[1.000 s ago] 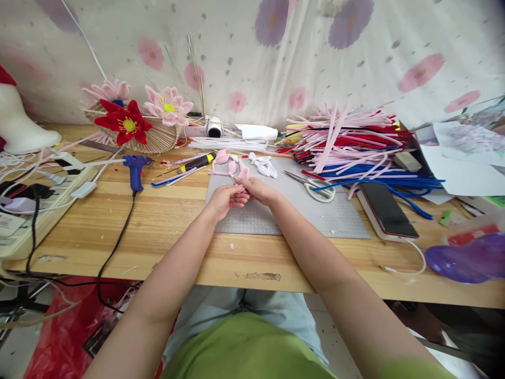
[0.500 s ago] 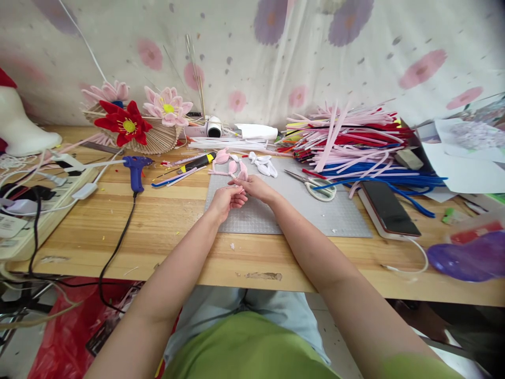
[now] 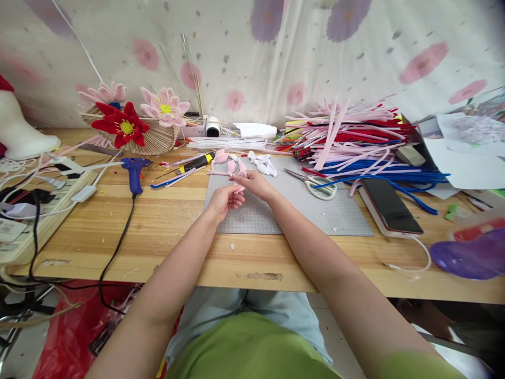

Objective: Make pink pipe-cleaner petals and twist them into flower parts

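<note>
Above the grey cutting mat (image 3: pixel 315 210), my left hand (image 3: pixel 224 203) and my right hand (image 3: pixel 253 184) meet with fingertips pinched together. Between them shows a bit of pink pipe cleaner (image 3: pixel 239 189), mostly covered by the fingers. Just beyond the fingertips lie pink pipe-cleaner petals (image 3: pixel 221 156), shaped and looped. A white bundle of looped pipe cleaner (image 3: pixel 263 164) rests to their right on the mat. Scissors with pale handles (image 3: pixel 321 187) lie farther right.
A blue glue gun (image 3: pixel 134 173) stands on the left, its black cord hanging over the table edge. Finished flowers (image 3: pixel 126 127) sit behind it. Piled pipe cleaners (image 3: pixel 347 142) fill the back right, near a phone (image 3: pixel 390 206). A yellow-black cutter (image 3: pixel 197 162) lies left of the petals.
Both hands stay together over the mat, with only slight finger movement. A bit more of the pink piece shows between them. The camera view has shifted slightly.
</note>
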Demonstrator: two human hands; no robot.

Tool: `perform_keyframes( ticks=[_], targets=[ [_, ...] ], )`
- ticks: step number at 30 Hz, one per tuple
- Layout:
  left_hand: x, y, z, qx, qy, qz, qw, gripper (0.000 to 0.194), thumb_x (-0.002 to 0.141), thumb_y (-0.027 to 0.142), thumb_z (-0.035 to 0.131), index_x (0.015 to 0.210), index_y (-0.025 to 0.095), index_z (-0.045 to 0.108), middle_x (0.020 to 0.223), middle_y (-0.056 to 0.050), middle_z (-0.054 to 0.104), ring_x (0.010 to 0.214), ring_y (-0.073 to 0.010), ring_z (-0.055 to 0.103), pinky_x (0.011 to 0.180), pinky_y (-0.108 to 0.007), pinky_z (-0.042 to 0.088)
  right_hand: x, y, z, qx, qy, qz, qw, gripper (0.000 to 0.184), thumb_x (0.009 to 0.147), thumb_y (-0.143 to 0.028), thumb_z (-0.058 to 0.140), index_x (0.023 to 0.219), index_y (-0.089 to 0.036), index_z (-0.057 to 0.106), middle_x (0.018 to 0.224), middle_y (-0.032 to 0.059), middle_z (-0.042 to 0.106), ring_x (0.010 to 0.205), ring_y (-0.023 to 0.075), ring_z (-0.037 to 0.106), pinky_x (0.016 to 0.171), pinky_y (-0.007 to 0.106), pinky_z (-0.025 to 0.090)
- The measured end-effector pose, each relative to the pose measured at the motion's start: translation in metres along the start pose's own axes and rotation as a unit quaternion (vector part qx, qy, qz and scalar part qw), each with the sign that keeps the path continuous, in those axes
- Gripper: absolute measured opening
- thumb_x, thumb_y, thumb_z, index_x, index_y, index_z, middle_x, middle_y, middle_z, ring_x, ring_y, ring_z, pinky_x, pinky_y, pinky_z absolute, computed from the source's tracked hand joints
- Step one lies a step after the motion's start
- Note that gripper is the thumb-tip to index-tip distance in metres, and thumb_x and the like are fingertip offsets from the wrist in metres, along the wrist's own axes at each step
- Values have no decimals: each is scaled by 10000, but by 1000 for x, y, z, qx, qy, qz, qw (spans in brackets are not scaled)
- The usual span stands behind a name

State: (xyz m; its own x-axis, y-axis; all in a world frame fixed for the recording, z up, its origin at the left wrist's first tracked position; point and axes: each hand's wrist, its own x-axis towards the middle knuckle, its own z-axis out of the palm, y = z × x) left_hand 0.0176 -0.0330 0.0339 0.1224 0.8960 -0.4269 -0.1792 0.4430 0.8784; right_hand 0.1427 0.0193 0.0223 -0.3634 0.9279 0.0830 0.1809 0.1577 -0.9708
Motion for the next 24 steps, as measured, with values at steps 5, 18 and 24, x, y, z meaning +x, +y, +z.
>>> perform_keyframes(
  ticks=[5,18,24],
  targets=[
    [-1,-2,0,-4,-5,23,1000,194,713,243,547,584,106,594,467,-23,586,373,-44,478,379,-145,340,0,5,0,-26,4,-1,1000,438,662,-528,593,727,-99,654,555,-20,514,559,83,418,560,231,319],
    [1,-2,-5,5,-54,29,998,189,724,268,562,642,106,614,543,-47,639,419,-72,542,408,-162,391,-2,1,-4,72,-40,39,996,531,647,-585,609,861,-102,663,534,-33,473,476,51,345,455,209,228],
    [2,-2,-4,-19,-37,41,998,186,762,288,568,727,111,613,628,-55,674,505,-107,611,473,-193,466,0,-1,-2,197,-10,66,978,570,720,-692,452,862,-153,571,472,-71,347,397,43,234,390,195,142]
  ],
)
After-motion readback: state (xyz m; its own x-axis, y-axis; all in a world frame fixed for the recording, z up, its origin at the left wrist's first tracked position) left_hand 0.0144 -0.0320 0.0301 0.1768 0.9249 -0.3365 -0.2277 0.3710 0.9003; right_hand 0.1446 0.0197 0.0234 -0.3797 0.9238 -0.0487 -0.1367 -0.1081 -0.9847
